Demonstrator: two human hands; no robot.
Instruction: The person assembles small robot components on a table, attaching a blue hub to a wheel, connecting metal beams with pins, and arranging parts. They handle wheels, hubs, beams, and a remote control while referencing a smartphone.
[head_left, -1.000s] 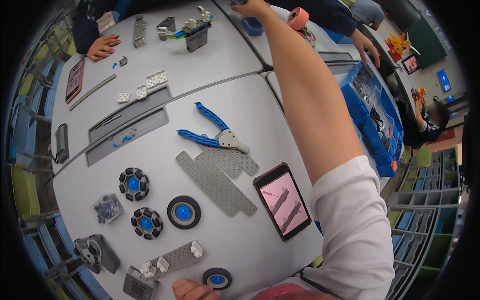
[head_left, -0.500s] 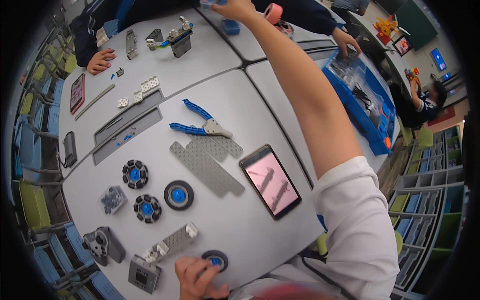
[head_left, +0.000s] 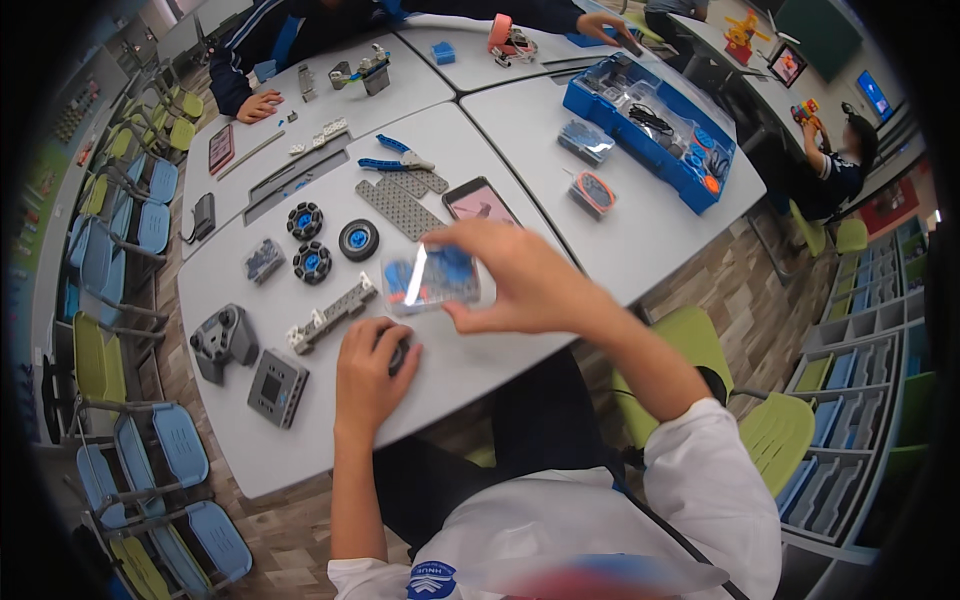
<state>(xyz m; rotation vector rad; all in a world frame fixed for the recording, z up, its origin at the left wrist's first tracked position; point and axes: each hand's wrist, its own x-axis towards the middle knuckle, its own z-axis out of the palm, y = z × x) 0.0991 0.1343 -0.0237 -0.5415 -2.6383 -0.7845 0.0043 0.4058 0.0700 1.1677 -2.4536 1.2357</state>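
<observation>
My right hand (head_left: 515, 285) holds a small clear plastic box (head_left: 430, 280) of blue parts just above the near part of the grey table (head_left: 230, 440). The fingers of my left hand (head_left: 368, 378) curl over a small dark wheel (head_left: 399, 353) that lies on the table near its front edge. Right behind the box lie a phone with a pink screen (head_left: 478, 204) and a grey perforated plate (head_left: 400, 208). A grey beam assembly (head_left: 335, 312) lies just left of my hands.
Three blue-hubbed wheels (head_left: 312, 262), blue pliers (head_left: 395, 160), a grey controller (head_left: 222, 340) and a grey square unit (head_left: 277, 388) lie on the table. A blue parts bin (head_left: 650, 130) stands at the right. Another person's hand (head_left: 258, 105) rests on the far table. Chairs line the left.
My right arm, stretched far across the table before, has drawn back and now holds the clear box. My left hand has settled on the small wheel.
</observation>
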